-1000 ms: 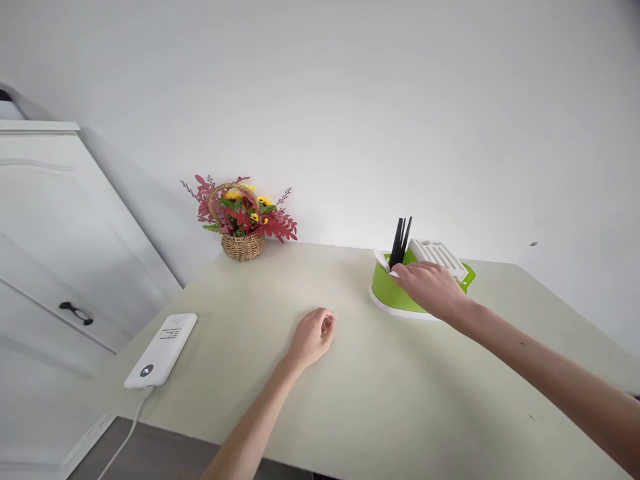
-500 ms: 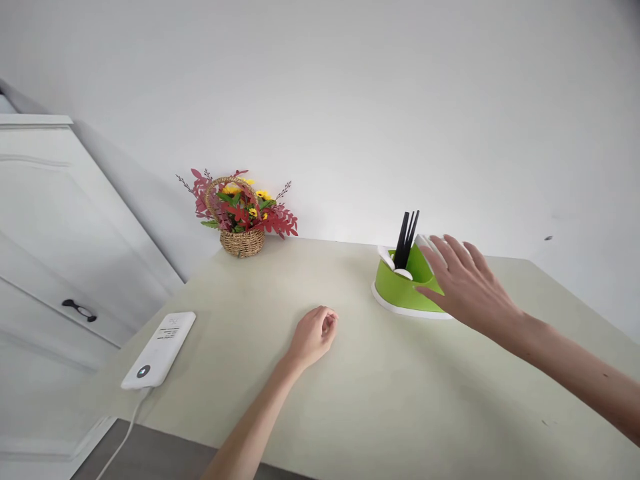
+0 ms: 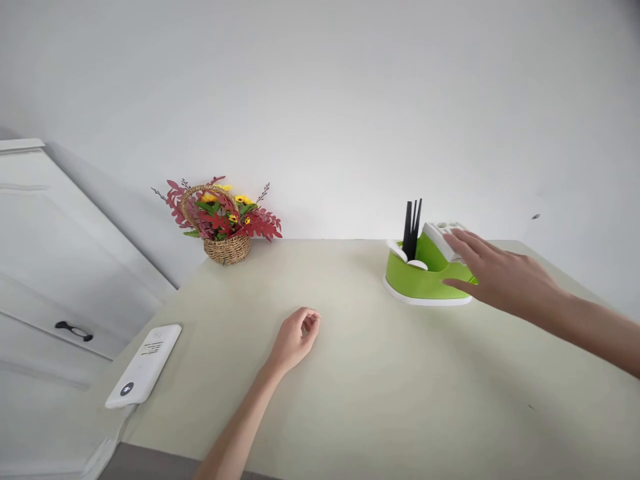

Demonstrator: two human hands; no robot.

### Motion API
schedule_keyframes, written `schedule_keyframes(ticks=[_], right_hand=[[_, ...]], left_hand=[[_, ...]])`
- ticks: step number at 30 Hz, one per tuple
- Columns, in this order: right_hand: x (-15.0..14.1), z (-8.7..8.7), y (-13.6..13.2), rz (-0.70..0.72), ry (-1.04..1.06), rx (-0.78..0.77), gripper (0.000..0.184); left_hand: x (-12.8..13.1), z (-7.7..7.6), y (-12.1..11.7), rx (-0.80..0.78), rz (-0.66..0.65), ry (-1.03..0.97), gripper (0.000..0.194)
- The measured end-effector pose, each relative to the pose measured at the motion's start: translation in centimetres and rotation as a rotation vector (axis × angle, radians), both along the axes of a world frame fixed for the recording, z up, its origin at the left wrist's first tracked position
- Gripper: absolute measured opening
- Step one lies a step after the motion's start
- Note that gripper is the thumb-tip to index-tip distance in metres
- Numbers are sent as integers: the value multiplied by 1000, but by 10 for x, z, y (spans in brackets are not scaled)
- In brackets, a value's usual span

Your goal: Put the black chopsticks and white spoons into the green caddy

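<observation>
A green caddy [image 3: 413, 283] with a white base stands on the right of the table, near the wall. Black chopsticks [image 3: 412, 230] rise from its left compartment, along with two white spoons, one leaning on the rim [image 3: 397, 249] and one lower [image 3: 418, 265]. The caddy's raised right part has a white top with holes [image 3: 444, 230]. My right hand [image 3: 505, 267] reaches over this side, fingers stretched out and thumb apart; whether it touches the caddy I cannot tell. My left hand [image 3: 293, 340] rests on the table with its fingers loosely curled, nothing visible in them.
A wicker basket [image 3: 227, 250] of red and yellow flowers stands at the back left by the wall. On the table's left lies a white power bank [image 3: 143, 370] with a cable. A white cabinet [image 3: 65, 267] with a black handle adjoins the left side.
The view has shifted, so the caddy appears further right. My right hand sits slightly more to the caddy's right, uncovering its white holed top. My left hand keeps its curled pose on the table.
</observation>
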State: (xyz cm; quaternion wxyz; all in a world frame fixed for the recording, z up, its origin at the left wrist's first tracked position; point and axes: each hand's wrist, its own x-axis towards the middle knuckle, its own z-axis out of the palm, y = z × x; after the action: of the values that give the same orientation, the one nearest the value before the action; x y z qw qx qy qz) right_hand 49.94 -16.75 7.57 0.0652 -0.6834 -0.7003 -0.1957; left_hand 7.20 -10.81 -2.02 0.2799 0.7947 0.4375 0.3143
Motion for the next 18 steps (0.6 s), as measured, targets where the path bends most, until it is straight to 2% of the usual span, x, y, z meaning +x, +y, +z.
schedule_keyframes(ticks=[6,10,14,18], right_hand=[[83,-5,-1,-135,-16,-118,87],[124,-4,-4,-221,-30,-217,89],[146,-3,-7,-285,-15,-247,86],[150,-3,-8,-265,27,-214,83]], left_hand=[[0,1,2,-10,26,25,18],[0,1,4,-8,36,30,19],[1,3,5,-4,37,23,20],[0,2,5,-3,35,10,23]])
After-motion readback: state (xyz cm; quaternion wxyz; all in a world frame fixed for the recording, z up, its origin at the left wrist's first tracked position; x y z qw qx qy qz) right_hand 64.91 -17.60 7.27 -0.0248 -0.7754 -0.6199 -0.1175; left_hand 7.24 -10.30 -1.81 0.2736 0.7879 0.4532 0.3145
